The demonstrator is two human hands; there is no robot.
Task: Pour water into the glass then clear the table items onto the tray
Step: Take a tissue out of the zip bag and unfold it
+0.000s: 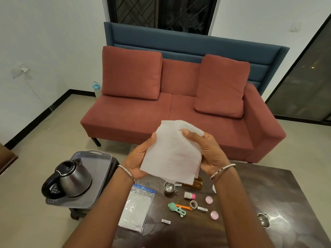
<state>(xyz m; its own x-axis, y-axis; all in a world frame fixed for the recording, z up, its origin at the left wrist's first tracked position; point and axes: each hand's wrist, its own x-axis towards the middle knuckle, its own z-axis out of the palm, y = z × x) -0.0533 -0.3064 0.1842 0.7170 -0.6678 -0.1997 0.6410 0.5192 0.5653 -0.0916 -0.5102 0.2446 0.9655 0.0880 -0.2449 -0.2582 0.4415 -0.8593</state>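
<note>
Both hands are holding a stack of white napkins (172, 154) up in the air above the far edge of the table (250, 194). The left hand (138, 158) is pinching the stack's left edge, thumb on the front and fingers behind. The right hand (206, 151) is pinching the upper right corner the same way, its thumb lying across the front near the top.

A grey tray (100, 169) is sitting just off the table's left end, on a dark stand. A steel kettle (71, 178) is standing upright on it with its lid shut.

On the table, a clear zip bag (137, 208) is lying flat near the left edge. A small steel cup (169, 187) is standing upright under the napkins, and a wooden holder (197, 183) is showing just beside it. A bottle (189, 195) with a pink cap is lying on its side mid-table. Close by are a tape roll (193, 204), a green scoop (176, 209) and two pink lids (208, 199). A steel bowl (263, 220) is sitting alone toward the table's right end. A red sofa (143, 113) is standing beyond the table.
</note>
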